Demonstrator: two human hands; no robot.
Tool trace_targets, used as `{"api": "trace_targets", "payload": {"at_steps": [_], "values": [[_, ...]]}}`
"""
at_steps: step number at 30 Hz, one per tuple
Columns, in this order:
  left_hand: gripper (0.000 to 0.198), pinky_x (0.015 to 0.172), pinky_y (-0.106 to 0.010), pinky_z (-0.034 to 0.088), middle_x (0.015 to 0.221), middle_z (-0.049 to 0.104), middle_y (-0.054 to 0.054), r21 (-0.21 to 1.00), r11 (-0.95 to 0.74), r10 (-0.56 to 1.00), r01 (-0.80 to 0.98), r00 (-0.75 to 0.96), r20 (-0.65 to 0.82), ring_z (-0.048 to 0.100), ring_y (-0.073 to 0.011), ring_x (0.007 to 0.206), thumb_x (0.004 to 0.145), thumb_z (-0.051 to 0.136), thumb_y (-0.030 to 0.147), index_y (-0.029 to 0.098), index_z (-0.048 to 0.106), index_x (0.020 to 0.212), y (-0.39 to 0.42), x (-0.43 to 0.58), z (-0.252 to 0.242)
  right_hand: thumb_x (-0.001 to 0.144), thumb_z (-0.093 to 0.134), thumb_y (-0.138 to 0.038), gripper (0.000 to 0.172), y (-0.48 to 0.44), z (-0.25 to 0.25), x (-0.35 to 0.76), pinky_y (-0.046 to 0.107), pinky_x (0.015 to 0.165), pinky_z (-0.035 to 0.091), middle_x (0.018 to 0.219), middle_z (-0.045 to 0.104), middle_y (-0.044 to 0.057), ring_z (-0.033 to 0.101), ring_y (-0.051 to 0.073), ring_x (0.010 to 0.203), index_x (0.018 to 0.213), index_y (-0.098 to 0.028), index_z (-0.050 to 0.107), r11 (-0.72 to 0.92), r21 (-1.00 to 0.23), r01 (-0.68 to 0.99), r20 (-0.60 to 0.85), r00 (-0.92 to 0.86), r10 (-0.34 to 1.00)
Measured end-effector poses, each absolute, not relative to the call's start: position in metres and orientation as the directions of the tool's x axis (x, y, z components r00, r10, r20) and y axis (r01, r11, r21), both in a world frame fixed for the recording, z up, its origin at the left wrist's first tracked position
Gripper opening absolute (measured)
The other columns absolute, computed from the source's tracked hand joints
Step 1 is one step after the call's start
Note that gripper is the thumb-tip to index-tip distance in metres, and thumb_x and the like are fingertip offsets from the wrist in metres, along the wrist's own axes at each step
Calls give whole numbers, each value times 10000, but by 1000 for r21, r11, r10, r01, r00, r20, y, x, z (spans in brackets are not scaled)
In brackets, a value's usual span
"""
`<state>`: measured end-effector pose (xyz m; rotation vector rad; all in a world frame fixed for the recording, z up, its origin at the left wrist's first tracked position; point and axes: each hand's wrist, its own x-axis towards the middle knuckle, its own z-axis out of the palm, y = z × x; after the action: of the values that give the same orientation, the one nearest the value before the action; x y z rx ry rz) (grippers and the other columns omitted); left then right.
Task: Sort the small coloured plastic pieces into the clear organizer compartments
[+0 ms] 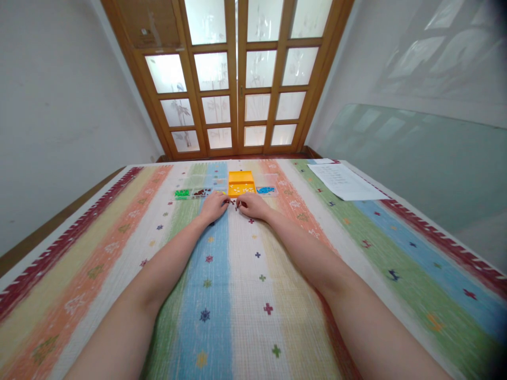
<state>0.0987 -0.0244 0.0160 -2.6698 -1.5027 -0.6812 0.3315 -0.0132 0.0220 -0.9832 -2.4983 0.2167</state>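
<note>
**Dark red pieces (233,202) lie between left hand (215,206) and right hand (252,205)**

The small pieces are scattered on the cloth-covered worktop (245,316), on the near side of an open yellow box (241,177) holding white pieces (246,190). The fingers of both hands are curled in; whether they pinch a piece, I cannot tell. Green pieces (182,193) sit left of the box, blue pieces (265,190) right.

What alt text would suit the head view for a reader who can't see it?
A person's left hand and right hand work close together beside small dark pieces on a striped tablecloth. Just beyond sits an open yellow box holding white pieces, with green pieces to its left and blue pieces to its right.
</note>
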Motion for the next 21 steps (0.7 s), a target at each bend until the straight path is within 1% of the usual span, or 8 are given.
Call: {"api": "trace_targets", "payload": {"at_steps": [5, 10, 15, 21], "values": [[169, 974, -418, 481, 994, 718, -86, 222, -536, 816, 814, 433, 384, 617, -261, 1031, 899, 567, 198, 214, 728, 945, -23, 97, 15, 877, 609, -141, 221, -16, 25, 331, 285, 839, 406, 974, 745, 56, 626, 208, 927, 1013, -213, 769, 707, -285, 647, 306, -638, 707], [153, 971, -431, 493, 979, 716, -88, 240, -513, 828, 824, 403, 389, 624, -269, 1019, 891, 586, 210, 221, 734, 931, -23, 96, 16, 916, 608, -164, 202, -17, 26, 330, 290, 848, 413, 1005, 750, 62, 637, 215, 957, 1030, -219, 765, 694, -260, 672, 290, -631, 720], [155, 970, -419, 492, 974, 712, -90, 255, -501, 839, 827, 392, 378, 628, -266, 1017, 898, 594, 218, 217, 749, 916, -24, 96, 17, 945, 593, -174, 200, -15, 24, 329, 294, 863, 417, 1048, 756, 75, 643, 217, 991, 1040, -214, 764, 687, -250, 682, 288, -625, 726], [144, 953, -412, 488, 977, 717, -90, 258, -483, 841, 837, 362, 402, 625, -264, 1002, 912, 596, 235, 210, 738, 920, -25, 94, 19, 962, 590, -191, 178, -12, 20, 329, 293, 857, 416, 1045, 755, 83, 640, 215, 993, 1018, -204, 758, 680, -234, 695, 298, -614, 731]]}}
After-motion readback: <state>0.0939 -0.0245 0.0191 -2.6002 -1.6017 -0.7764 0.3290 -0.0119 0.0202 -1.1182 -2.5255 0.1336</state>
